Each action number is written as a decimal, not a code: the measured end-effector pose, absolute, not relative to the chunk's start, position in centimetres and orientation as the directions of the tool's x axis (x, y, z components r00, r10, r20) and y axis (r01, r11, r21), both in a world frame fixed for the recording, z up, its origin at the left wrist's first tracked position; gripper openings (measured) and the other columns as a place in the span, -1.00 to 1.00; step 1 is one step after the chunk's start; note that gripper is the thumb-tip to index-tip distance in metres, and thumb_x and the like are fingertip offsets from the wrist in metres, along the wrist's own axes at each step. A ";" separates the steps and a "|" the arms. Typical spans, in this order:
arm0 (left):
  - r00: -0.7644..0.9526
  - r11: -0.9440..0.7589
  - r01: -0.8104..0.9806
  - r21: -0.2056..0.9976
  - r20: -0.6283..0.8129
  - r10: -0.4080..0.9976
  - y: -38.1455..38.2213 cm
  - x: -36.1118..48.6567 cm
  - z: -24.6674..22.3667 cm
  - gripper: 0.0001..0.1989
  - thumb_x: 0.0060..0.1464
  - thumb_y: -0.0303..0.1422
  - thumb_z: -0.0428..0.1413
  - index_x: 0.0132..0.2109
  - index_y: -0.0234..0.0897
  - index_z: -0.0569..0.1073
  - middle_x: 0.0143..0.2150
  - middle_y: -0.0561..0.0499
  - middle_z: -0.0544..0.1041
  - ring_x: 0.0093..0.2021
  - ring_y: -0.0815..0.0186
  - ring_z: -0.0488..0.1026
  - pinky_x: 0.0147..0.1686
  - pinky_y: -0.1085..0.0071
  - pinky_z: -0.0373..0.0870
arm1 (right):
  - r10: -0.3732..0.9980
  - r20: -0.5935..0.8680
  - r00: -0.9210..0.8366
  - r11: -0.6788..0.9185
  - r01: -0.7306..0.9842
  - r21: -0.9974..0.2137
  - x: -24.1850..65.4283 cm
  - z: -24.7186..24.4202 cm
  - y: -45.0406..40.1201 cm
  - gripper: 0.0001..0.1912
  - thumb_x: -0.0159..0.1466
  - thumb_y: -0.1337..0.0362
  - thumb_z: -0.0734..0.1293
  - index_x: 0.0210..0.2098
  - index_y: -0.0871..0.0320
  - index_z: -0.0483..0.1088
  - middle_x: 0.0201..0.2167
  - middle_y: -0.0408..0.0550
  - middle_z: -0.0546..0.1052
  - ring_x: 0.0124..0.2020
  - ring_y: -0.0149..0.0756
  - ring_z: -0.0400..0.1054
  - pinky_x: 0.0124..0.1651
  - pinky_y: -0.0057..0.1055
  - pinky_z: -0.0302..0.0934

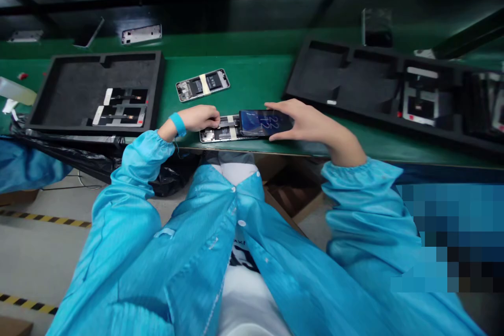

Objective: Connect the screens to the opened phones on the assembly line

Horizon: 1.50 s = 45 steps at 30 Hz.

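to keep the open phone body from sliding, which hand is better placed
Left, most likely: the left hand rests on the open phone body, while the right hand is holding the lit phone at the body's edge.

A light-blue anti-static smock [189, 252] is worn, its front fastened with white snap buttons [241, 223]. The sleeves are gathered into elasticated cuffs [145, 149] at the wrists. A white undershirt [244, 299] bearing a dark print [243, 258] is exposed where the smock parts below the buttons. A turquoise wristband [178, 124] is worn just behind the left hand [199, 118].
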State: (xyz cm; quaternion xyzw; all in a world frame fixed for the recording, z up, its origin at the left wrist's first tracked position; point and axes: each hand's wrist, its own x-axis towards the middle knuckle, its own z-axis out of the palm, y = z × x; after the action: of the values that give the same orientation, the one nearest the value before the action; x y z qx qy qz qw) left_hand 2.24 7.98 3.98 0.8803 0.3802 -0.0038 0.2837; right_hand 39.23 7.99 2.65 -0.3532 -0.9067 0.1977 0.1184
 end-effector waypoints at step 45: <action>-0.328 -0.048 0.491 0.870 0.235 0.915 4.3 -23.8 11.6 -0.49 0.33 0.05 0.16 0.28 -0.05 0.38 0.01 0.18 0.62 0.21 0.22 0.41 0.37 -0.09 0.42 | 0.544 0.593 -0.594 0.835 0.452 -0.313 29.5 4.2 6.7 -0.43 0.43 0.18 0.41 0.41 -0.09 0.38 0.11 0.19 0.58 0.12 0.22 0.57 0.14 0.15 0.56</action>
State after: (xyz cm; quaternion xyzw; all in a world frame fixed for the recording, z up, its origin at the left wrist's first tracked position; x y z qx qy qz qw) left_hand -23.85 4.26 11.64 0.5370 0.6545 0.4853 0.2184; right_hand 29.52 6.71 4.17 -0.2797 -0.8904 0.0647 0.3532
